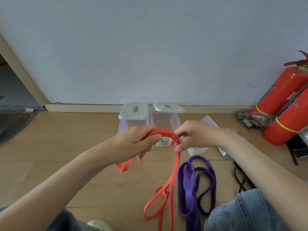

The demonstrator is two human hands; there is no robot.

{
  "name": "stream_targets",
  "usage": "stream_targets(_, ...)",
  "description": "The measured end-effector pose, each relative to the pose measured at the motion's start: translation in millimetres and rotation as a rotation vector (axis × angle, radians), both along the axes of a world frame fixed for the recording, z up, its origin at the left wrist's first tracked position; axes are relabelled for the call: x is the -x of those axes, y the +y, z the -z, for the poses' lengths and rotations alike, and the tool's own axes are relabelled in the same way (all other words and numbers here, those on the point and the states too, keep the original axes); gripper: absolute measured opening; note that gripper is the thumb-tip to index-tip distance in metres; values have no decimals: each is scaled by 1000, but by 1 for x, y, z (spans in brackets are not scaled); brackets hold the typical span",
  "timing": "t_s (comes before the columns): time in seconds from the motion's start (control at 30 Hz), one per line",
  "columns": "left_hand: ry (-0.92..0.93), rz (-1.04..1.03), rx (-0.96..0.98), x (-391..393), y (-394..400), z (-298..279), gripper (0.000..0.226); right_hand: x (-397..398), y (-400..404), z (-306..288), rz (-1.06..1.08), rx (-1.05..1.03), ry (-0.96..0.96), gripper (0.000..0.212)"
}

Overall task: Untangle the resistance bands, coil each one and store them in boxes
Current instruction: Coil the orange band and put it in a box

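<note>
Orange resistance band (pixel 176 165) is arching between both hands above the wooden floor (pixel 66 144), just in front of the two clear boxes (pixel 165 121). Left hand (pixel 138 142) is clenching around the left end of the arch, fingers (pixel 150 139) wrapping over the strap; a short folded loop is hanging below that fist. Right hand (pixel 190 135) is pinching the right side of the arch, where two strands are running side by side, between thumb and fingertips. From the right hand the orange band is dropping toward the bottom of the view, showing a small knot partway down and a loose loop lying on the floor.

Purple resistance band (pixel 191 189) is lying on the floor just right of the hanging orange strands, in several loose overlapping loops, not touching either hand.

Boxes are sitting side by side against the white wall (pixel 150 47), each with a grey-white lid (pixel 134 111); the right box's lid is sitting tilted. Small labels on the lids are too blurred to read.

Two red fire extinguishers (pixel 281 104) are leaning far right of the boxes; their dark labels are also illegible. Denim-covered knee (pixel 246 214) is showing at lower right, beside the purple band.
</note>
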State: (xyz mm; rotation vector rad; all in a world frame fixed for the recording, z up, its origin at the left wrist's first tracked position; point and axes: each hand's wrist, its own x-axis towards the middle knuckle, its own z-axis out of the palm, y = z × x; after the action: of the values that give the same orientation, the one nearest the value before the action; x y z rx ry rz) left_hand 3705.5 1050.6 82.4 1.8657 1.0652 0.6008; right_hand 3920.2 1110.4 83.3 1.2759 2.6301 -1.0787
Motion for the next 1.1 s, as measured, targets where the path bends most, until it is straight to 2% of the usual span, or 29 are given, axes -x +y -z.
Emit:
stream_targets(0.07,16,21,-3,-4,1,-1,32,6,-3,-1,33,167,224,36)
stream_targets(0.1,17,21,10,-5,2,0,33,9,-6,-2,49,219,346,40)
stream_targets(0.2,-29,-3,54,-4,5,1,23,13,-10,-11,88,261,592,26)
stream_targets(0.3,-33,-61,90,5,10,3,20,6,-3,-18,227,179,700,15)
stream_targets(0.4,2,-116,91,11,11,5,24,0,0,-21,279,110,605,15)
stream_targets(0.5,-3,-104,102,9,9,3,29,3,-7,-16,154,276,479,35)
stream_targets(0.57,-23,-67,152,3,8,1,30,12,-14,-13,104,353,545,42)
stream_targets(0.73,-72,-74,211,3,9,1,24,19,-12,-17,158,119,578,15)
stream_targets(0.83,-97,-117,271,18,12,-1,19,11,-5,-18,300,-76,552,12)
stream_targets(0.97,-2,-254,160,26,15,4,22,1,7,-9,530,-259,522,4)
stream_targets(1.03,-109,-312,161,26,17,7,19,-3,11,-4,573,-255,492,4)
stream_targets(1.1,-262,-225,228,28,16,3,6,-5,13,2,588,-280,422,4)
